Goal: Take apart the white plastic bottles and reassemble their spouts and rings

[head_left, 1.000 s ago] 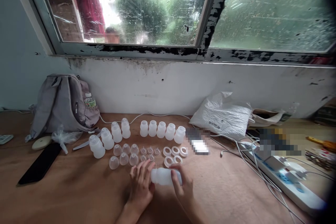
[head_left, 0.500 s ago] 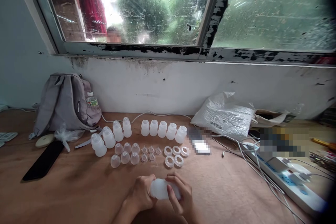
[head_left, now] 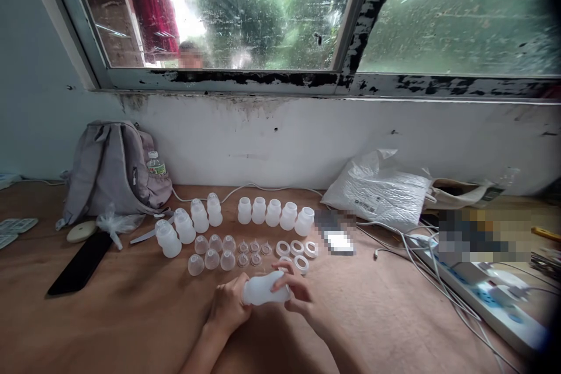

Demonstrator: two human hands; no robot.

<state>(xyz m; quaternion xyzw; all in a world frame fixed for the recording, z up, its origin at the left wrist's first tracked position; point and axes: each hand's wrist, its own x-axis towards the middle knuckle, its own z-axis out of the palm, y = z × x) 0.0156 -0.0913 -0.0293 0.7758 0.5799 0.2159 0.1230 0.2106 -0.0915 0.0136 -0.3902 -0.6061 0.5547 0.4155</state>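
A translucent bottle is gripped sideways between left hand and right hand, just above the table, near white rings; a steady, level hold is advised

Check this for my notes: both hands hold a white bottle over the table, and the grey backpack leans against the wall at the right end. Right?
Not quite. In the head view the grey backpack leans at the left end, not the right. The left hand and right hand do hold the white bottle.
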